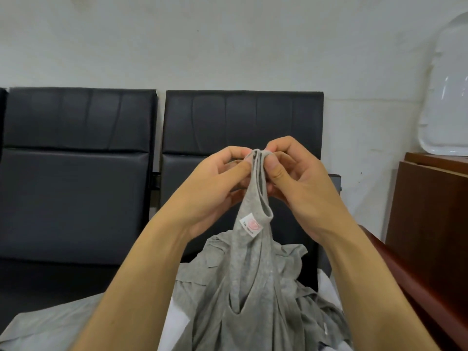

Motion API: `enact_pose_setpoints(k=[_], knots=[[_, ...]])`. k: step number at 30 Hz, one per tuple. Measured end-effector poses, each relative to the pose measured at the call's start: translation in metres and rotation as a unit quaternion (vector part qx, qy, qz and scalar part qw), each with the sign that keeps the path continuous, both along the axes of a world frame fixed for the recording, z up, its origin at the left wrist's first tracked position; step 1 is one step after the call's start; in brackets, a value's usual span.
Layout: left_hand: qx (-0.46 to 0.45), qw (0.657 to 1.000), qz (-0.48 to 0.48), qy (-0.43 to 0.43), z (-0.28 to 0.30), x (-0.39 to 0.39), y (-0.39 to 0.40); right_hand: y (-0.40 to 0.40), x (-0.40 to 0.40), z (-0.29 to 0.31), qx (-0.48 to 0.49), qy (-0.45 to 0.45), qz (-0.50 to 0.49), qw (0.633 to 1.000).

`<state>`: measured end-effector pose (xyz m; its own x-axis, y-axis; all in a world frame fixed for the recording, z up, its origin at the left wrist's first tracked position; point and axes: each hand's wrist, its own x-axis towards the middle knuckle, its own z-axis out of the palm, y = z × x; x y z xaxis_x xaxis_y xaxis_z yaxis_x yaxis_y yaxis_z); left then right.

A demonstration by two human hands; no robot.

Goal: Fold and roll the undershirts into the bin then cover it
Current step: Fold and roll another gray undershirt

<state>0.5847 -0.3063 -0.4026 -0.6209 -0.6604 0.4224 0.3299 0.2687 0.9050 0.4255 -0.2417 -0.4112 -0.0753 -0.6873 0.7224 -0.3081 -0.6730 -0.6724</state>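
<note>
Both raised at chest height, left hand (217, 178) and right hand (301, 178) knuckle to knuckle, fingers (277, 171) pinched shut on the bunched straps of a grey cotton undershirt (253, 274), hanging down onto a crumpled grey pile (311, 307) before black padded chairs (76, 173).
</note>
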Motion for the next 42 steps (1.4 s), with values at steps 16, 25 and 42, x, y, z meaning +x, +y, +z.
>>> enact_pose_setpoints(k=[16, 25, 42], knots=[[-0.072, 0.992, -0.065, -0.081, -0.005, 0.012, -0.015, 0.005, -0.014, -0.002, 0.057, 0.048, -0.111, 0.991], [-0.297, 0.914, -0.030, -0.273, 0.015, 0.032, -0.006, 0.013, -0.018, 0.003, 0.041, 0.043, -0.178, 0.982], [-0.229, 0.953, 0.002, -0.197, 0.017, 0.059, -0.015, 0.016, -0.021, 0.009, 0.045, 0.062, -0.199, 0.977]])
